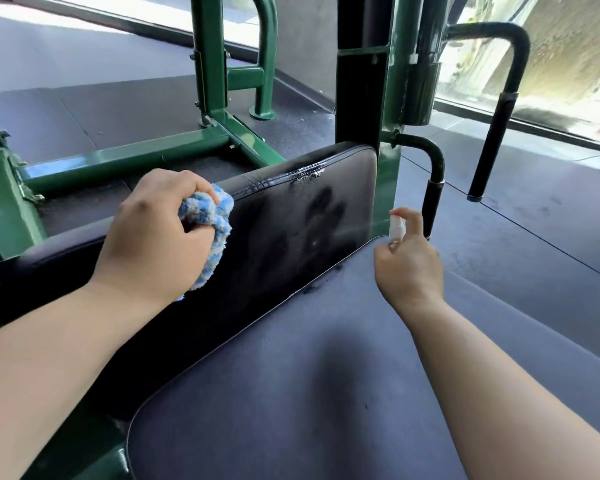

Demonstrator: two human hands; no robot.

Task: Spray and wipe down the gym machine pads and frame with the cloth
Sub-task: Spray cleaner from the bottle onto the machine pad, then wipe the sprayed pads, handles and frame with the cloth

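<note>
left hand (pixel 153 237) is gripping the bunched blue-and-white cloth (pixel 210 220), holding it against the back pad (pixel 291 230) near its top edge | right hand (pixel 409 268) is clutching the small white spray bottle (pixel 396 227), long axis upright, nozzle pointing left at the pad's wet face, over the seat pad's (pixel 309 393) far corner | green frame (pixel 146 154) is standing behind
</note>
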